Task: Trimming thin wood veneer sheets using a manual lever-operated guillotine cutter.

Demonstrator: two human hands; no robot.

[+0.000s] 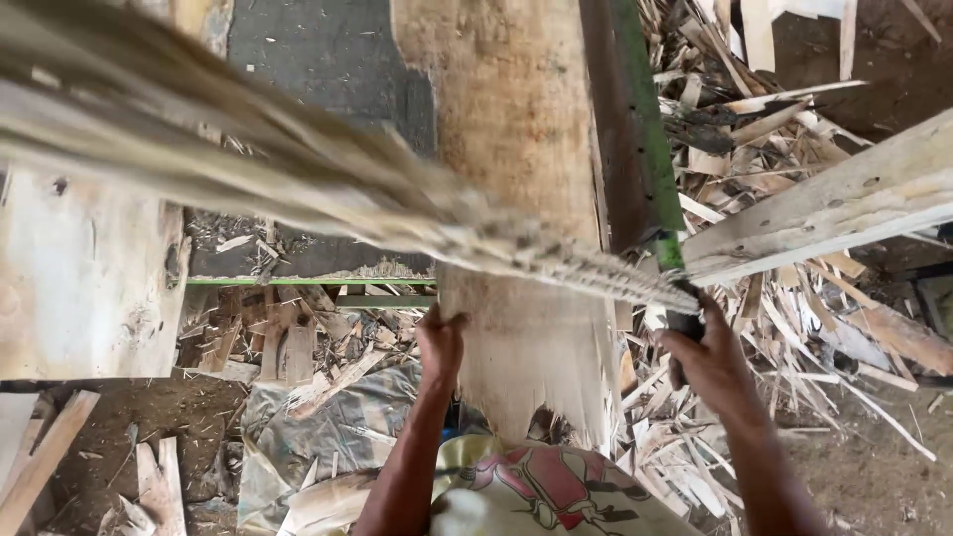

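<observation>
Head view: left hand [440,342] grips the lower left edge of the thin wood sheet [516,179] at frame centre; right hand [707,362] is closed around a dark tool handle [685,326] at centre right. Judged light, flexible, splintery at its ragged lower edge; hold along the intact side edges.

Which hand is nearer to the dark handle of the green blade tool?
The right hand: it grips the dark handle. The left hand is away to the left, holding the edge of the wide wooden plank.
</observation>
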